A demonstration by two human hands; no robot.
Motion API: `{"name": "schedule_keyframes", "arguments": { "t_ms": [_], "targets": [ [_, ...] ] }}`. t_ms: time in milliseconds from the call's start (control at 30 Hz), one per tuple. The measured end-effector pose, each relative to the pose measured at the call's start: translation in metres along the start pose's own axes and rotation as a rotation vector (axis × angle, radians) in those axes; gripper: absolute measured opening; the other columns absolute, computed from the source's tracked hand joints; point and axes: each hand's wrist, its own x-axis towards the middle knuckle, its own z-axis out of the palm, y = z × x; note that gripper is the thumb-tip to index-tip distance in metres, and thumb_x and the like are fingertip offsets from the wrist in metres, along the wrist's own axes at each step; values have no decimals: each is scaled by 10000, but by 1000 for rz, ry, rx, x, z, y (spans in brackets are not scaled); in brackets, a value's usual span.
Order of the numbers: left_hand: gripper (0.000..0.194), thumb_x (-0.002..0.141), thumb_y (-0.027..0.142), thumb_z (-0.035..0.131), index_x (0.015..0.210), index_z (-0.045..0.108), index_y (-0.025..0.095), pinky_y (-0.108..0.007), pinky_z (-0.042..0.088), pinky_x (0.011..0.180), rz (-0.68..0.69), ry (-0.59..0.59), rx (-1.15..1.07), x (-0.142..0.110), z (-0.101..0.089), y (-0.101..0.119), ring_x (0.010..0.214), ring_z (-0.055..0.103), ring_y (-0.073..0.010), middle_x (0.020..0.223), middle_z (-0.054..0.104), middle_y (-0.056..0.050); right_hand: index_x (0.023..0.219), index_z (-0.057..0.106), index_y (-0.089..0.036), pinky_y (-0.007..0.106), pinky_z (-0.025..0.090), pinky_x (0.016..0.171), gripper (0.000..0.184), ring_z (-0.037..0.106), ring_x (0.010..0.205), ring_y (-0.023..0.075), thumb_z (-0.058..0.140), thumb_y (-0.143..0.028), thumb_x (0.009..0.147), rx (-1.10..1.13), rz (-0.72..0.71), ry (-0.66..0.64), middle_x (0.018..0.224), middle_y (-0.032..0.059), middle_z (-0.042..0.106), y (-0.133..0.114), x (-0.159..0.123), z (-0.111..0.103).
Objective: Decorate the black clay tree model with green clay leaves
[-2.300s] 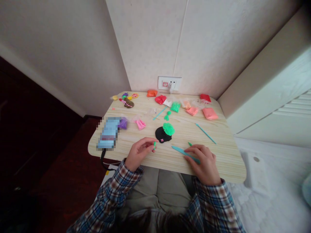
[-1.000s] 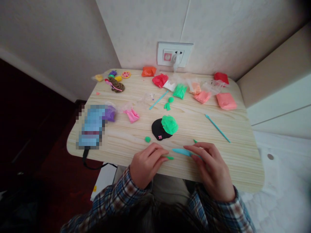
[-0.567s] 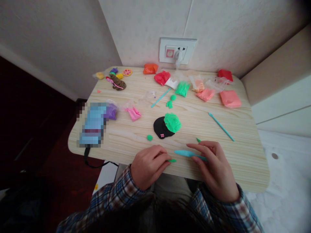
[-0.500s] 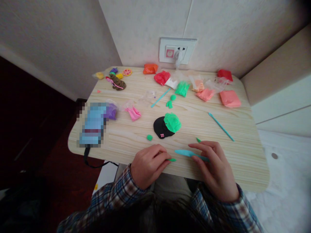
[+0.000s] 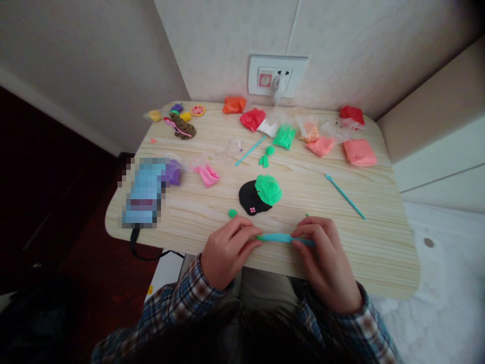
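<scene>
My left hand (image 5: 228,248) is closed, pinching a small piece of green clay (image 5: 259,237) between thumb and fingers. My right hand (image 5: 325,258) is closed around a light-blue plastic clay knife (image 5: 278,237), whose blade points left and meets the green piece, or nearly so. Just beyond my hands is a black clay cap shape (image 5: 250,196) with a pink decoration on its brim and a ruffled green clay piece (image 5: 269,190) at its right. A small green ball (image 5: 232,213) sits near my left fingers. Another green bit (image 5: 307,215) shows behind my right hand, mostly hidden.
A blue stick tool (image 5: 345,197) lies at right, another (image 5: 250,150) farther back. Green clay shapes (image 5: 266,156) and bags of clay, including green (image 5: 284,136) and pink (image 5: 207,175), are spread behind. A pixelated phone (image 5: 144,194) with a cable lies at left, near brown clay (image 5: 182,126).
My right hand has moved left with the knife, bringing the blade to the green piece. My left hand has shifted slightly up and left, lifting the green piece a little.
</scene>
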Motion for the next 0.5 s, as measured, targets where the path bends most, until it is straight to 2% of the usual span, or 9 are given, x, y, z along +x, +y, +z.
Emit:
{"name": "schedule_keyframes", "arguments": {
  "t_ms": [267,500],
  "targets": [
    [147,852,193,575,979,642,161,-258,524,727,108,54,179,-20,-8,-7,815,610,-146,872,656,-57,856,513,-215,398,393,777,84,500,933,217,459,-150,859,-53,18,-16,983,64,481,-6,2,12],
    [221,854,189,566,1052,656,229,-245,478,609,173,6,273,-18,-12,-9,658,526,-114,890,644,-47,802,513,-211,361,365,706,89,510,850,203,470,-154,854,-125,-17,4,899,48,503,-7,6,12]
  ]
}}
